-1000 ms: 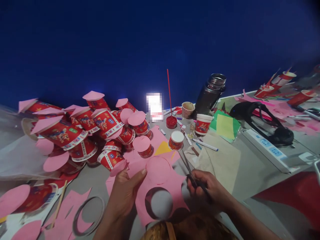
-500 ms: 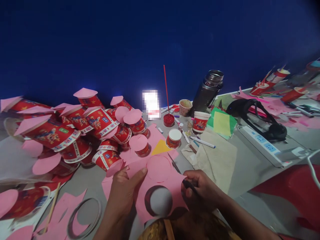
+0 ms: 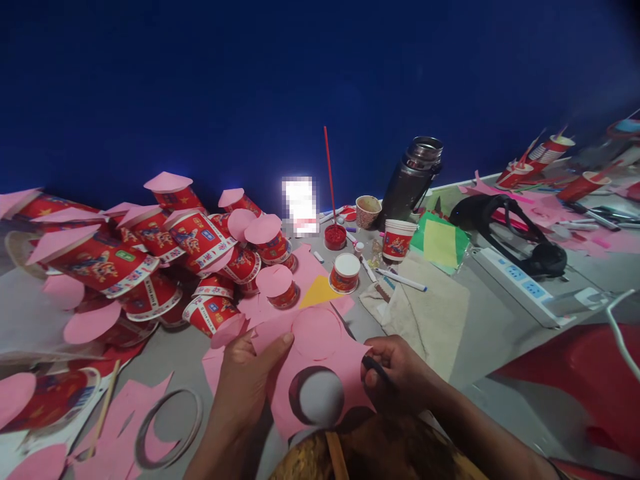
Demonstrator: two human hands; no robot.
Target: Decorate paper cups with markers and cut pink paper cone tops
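Note:
My left hand (image 3: 250, 373) is closed on the left side of a pink paper sheet (image 3: 285, 380), thumb on top. The sheet has a round hole cut through it and, above that, a circle drawn in red line. My right hand (image 3: 393, 373) is closed around the black handle of a pair of scissors (image 3: 375, 365) at the sheet's right edge. Most of the blades are hidden by the paper. Beyond the sheet stand a white-topped red paper cup (image 3: 345, 273) and a small red cup with a pink paper disc (image 3: 277, 287) on it.
Many red paper cups (image 3: 200, 237) with pink discs are heaped at the left. A tape ring (image 3: 140, 433) lies front left. Toward the back stand a dark thermos (image 3: 413, 183), stacked cups (image 3: 399, 240) and a red pot (image 3: 335, 238) with a stick. A power strip (image 3: 520, 283) lies right.
The view has shifted slightly. The scissor blades, which showed past the paper's upper right edge, are now mostly behind the sheet. Both hands keep their hold.

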